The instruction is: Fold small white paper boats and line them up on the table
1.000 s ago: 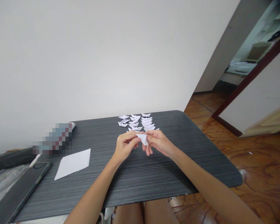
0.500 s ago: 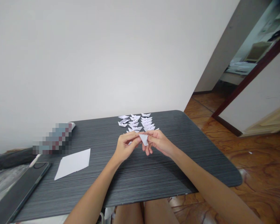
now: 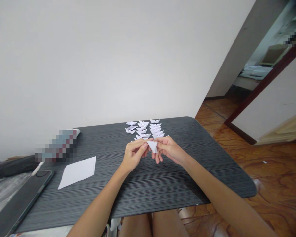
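A small piece of folded white paper (image 3: 152, 146), roughly triangular with its point downward, is held above the table between both hands. My left hand (image 3: 135, 154) pinches its left edge with thumb and fingers. On the other side, my right hand (image 3: 169, 149) grips the right edge, its lower fingers curled loosely beneath. Just beyond the hands, several white paper boats (image 3: 143, 126) stand in rows on the dark table (image 3: 182, 187); my fingers hide part of the nearest ones.
White paper sheets (image 3: 77, 172) lie on the table at the left. Behind them is a blurred-out object (image 3: 58, 146) near the wall. A dark flat panel (image 3: 22, 204) sits at the left edge. A doorway opens at the right above a wooden floor (image 3: 273, 168).
The folded paper has turned slightly between my fingers, its top edge now slanting more. Both hands stay nearly in place, and the view has shifted a little.
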The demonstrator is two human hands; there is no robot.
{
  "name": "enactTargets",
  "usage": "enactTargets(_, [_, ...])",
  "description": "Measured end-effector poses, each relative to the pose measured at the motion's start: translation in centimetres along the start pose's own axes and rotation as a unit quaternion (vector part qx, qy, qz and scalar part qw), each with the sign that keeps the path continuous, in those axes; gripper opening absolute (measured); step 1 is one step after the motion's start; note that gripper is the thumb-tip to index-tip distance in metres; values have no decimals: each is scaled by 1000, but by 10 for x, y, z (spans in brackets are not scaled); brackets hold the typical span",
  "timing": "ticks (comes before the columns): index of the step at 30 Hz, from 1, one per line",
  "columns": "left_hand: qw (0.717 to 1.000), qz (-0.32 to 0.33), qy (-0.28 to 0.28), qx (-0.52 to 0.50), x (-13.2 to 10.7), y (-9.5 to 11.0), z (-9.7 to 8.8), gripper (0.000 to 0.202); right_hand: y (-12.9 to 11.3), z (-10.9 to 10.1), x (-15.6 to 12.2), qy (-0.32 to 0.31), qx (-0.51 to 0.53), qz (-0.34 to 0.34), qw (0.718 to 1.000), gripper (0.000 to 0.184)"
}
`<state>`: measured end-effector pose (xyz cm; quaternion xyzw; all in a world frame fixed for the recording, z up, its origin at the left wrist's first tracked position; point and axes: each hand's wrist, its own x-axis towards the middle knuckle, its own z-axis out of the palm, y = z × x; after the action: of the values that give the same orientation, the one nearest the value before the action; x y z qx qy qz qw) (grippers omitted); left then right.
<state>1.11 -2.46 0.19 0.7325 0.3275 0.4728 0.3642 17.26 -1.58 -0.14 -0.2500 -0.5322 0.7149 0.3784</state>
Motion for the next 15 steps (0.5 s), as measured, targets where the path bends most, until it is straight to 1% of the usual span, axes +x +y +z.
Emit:
enactTargets(5, [999, 11, 29, 7, -2, 0, 1, 29, 0, 0, -1, 11, -15, -6, 1000, 25])
enactTargets(11, [997, 2, 49, -58, -1, 1, 4, 22, -2, 1, 0, 10, -27, 4, 1000, 26])
enactTargets(13, [995, -6, 66, -75, 0, 1, 6, 19, -1, 3, 1, 35, -49, -10, 998, 27])
enactTargets(15, [992, -21, 81, -91, 0, 1, 8, 18, 0, 5, 2, 74, -85, -42, 993, 27])
